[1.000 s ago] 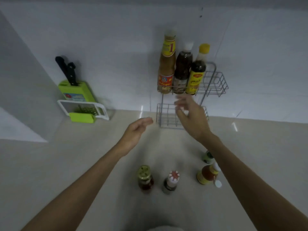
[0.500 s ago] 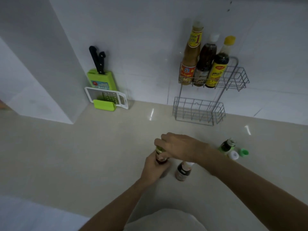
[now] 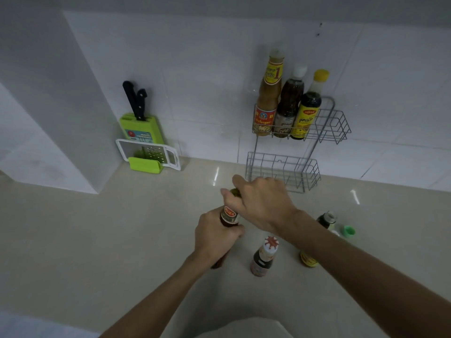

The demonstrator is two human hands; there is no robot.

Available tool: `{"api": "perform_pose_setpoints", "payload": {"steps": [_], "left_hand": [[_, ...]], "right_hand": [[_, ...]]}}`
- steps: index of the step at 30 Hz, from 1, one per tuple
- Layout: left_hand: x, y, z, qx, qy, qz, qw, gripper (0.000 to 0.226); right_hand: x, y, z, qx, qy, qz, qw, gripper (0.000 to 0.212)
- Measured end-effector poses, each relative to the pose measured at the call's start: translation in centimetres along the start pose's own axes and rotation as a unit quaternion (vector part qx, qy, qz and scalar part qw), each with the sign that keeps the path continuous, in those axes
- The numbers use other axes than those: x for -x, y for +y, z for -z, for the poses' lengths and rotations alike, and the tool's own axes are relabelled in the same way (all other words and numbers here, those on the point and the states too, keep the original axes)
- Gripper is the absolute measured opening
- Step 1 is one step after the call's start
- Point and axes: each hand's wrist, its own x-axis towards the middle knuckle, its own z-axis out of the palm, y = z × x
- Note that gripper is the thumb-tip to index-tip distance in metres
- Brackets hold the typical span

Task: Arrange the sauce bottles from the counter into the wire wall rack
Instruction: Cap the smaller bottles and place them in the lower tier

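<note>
My left hand [image 3: 216, 236] clenched round brown sauce bottle [image 3: 229, 217] at frame centre, my right hand [image 3: 262, 203] fingers gripping its cap, wire rack [image 3: 324, 123] upper right.

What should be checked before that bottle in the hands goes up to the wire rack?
1. Left hand wraps the red-labelled bottle: ok.
2. Right hand covers its cap; whether the cap is tight: cannot tell.
3. Upper shelf has free space right of the three bottles: ok.
4. Lower shelf holds nothing: ok.
5. Path from bottle to rack unobstructed: ok.
</note>
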Motion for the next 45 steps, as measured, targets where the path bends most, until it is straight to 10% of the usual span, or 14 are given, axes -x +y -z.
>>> {"api": "perform_pose_setpoints", "payload": {"steps": [5,7,12,18,25,28,34,45], "left_hand": [[-1.2,0.8,3.1,0.024,-0.354,-0.043,0.934,0.01],[-1.0,1.3,2.9,0.019,-0.32,-0.039,0.947,0.01],[-1.1,1.5,0.2,-0.007,-0.056,0.054,0.997,0.015],[-1.7,0.8,1.3,0.018,-0.286,-0.013,0.958,0.01],[-1.2,2.3,-0.6,-0.158,0.028,0.015,0.987,0.009],[-2.3,2.8,-0.6,-0.065,-0.016,-0.006,0.998,0.019],[-4.8,1.5,1.8,0.011,-0.21,-0.025,0.977,0.078],[-11.8,0.4,-3.9,-0.003,-0.194,-0.046,0.98,0.074]], "right_hand": [[0.4,0.7,1.8,0.022,-0.032,0.24,0.97,0.048],[0.4,1.2,1.7,0.036,-0.027,0.264,0.964,0.04],[-0.7,0.0,-0.6,0.063,0.04,-0.018,0.997,0.029],[2.0,1.4,0.3,0.036,-0.022,0.093,0.995,0.057],[-0.5,-0.1,-2.1,-0.114,-0.097,-0.176,0.973,0.031],[-2.5,1.6,-0.8,-0.323,-0.078,-0.254,0.908,0.034],[-5.8,6.0,4.8,-0.352,-0.019,-0.195,0.915,0.032],[-1.5,9.7,-4.0,-0.472,0.014,-0.23,0.851,0.058]]}}
